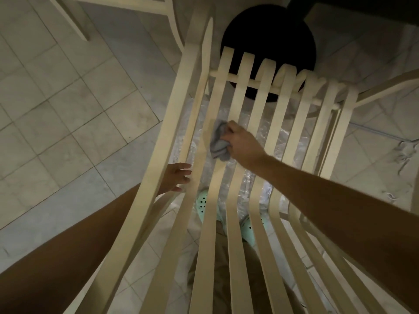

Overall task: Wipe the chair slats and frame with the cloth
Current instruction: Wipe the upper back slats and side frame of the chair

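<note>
A cream slatted chair fills the head view, its long slats (260,123) running from the bottom edge up to a crossbar (256,83). My right hand (243,145) grips a bunched grey cloth (218,143) and presses it against the second slat from the left. My left hand (175,177) reaches behind the left frame rail (172,123), fingers loosely spread and touching the leftmost slat. Part of that hand is hidden by the rail.
A round black table base (267,39) stands beyond the crossbar. Another cream chair frame (127,6) is at the top left. Clear plastic sheet (254,182) lies on the tiled floor (56,105) under the slats, beside my mint-green shoes (202,201).
</note>
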A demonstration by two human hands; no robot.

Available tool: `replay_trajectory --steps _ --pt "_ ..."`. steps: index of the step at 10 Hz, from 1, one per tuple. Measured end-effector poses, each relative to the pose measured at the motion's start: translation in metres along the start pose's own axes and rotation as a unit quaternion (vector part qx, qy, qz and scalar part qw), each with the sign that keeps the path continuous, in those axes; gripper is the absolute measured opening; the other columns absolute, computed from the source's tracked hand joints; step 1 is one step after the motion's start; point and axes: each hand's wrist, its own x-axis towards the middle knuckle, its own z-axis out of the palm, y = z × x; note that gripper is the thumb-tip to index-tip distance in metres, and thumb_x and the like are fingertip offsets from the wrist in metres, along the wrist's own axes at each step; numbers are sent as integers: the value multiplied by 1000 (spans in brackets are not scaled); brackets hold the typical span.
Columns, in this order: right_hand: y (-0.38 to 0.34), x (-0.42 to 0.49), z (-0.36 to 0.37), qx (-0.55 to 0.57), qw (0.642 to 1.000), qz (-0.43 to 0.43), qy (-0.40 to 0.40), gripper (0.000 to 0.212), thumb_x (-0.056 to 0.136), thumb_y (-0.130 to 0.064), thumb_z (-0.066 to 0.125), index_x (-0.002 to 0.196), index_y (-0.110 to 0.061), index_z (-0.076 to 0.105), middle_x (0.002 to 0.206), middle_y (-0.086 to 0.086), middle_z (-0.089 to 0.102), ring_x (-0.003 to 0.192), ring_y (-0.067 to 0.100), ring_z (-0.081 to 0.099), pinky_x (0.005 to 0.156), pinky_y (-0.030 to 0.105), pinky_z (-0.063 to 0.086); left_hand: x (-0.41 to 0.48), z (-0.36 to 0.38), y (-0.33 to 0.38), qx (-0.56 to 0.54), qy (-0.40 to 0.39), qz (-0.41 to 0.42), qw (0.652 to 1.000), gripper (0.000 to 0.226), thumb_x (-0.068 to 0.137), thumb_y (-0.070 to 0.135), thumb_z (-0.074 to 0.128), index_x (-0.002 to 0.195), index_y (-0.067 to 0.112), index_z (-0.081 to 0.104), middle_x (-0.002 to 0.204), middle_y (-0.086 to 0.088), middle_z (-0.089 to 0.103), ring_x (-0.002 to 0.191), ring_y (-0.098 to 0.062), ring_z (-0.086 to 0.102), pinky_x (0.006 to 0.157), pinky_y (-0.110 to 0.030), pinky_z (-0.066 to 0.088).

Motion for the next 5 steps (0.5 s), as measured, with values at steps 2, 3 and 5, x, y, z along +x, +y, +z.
replay_trajectory --steps 2,3,5 --pt "-7 -54 60 88 992 -16 -85 22 85 0 51 81 -20 58 73 1 52 67 18 48 62 32 38 -8 0 -12 11 -10 -32 999 34 94 -2 50 128 2 53 114 -10 55 90 -18 57 83 -34 47" --pt "-7 -76 82 138 981 4 -138 21 79 6 60 82 -13 68 87 20 64 85 36 62 72 38 47 -4 -1 -21 16 -14 -28 999 26 92 -9 49 111 7 57 108 -11 57 84 -14 56 82 -30 48" --pt "-29 -71 93 46 990 -26 -128 24 77 1 64 97 -5 75 98 13 65 89 23 62 79 16 41 10 -9 -30 49 -80 -49 994 36 84 -24 44 107 1 54 85 -8 64 77 -18 60 67 -22 46"
